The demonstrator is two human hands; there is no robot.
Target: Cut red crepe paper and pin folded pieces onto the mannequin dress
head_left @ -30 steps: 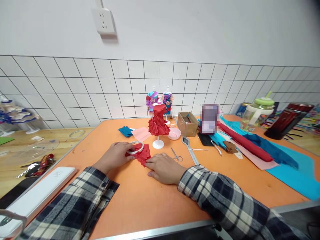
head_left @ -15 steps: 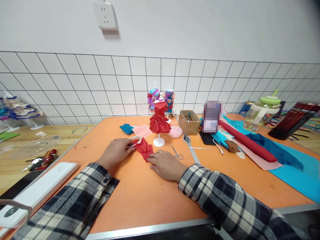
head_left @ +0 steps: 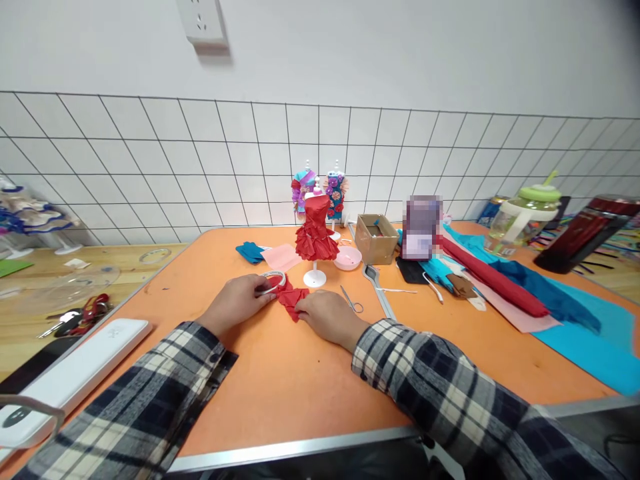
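White wall [head_left: 400,53] behind orange table [head_left: 270,407]

I see bare desk [head_left: 280,393] running between the left sleeve [head_left: 150,390] and right sleeve [head_left: 430,373], from the near edge to the crinkled red piece [head_left: 292,302]. Beyond it, the red-dressed mannequin [head_left: 316,227] stands squarely in the way. Small scissors [head_left: 350,299] lie flat to its right, a cardboard box [head_left: 379,249] rising behind them; a white device [head_left: 83,380] lines the left side.
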